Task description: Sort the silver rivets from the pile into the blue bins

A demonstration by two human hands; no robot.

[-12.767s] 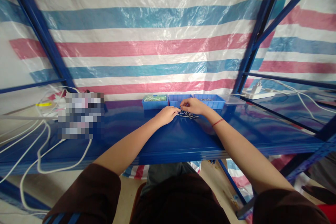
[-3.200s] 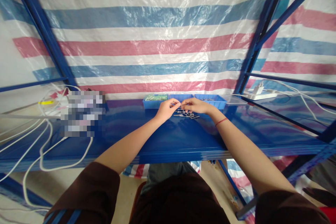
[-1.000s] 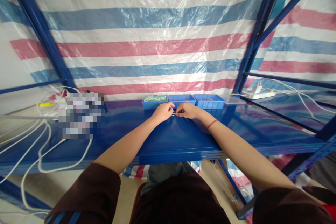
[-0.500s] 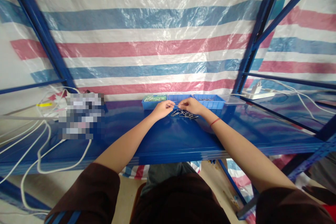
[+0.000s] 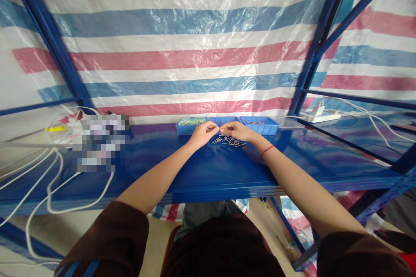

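Over the blue shelf, my left hand (image 5: 204, 133) and my right hand (image 5: 238, 130) meet with their fingertips almost touching. Both are closed in a pinch. Whatever sits between the fingers is too small and too covered to name. Just below my right hand lies a loose pile of thin, dark and silvery rod-like pieces (image 5: 229, 141) on the shelf. Right behind the hands stand three blue bins: a left bin (image 5: 182, 130) with green and pale pieces, a middle bin (image 5: 224, 119) partly hidden by my hands, and a right bin (image 5: 268, 129) with small metallic pieces.
The blue metal shelf (image 5: 208, 173) spans the front. White cables (image 5: 52, 181) and a pixelated patch (image 5: 100, 143) occupy its left side. A clear plastic lid or tray (image 5: 290, 124) and a white power strip (image 5: 320, 114) lie right. Blue posts (image 5: 316, 47) frame the striped sheet (image 5: 195, 52).
My hands have drawn closer together at the fingertips. The thin pale piece that showed between them is now hidden. The pile and bins look the same.
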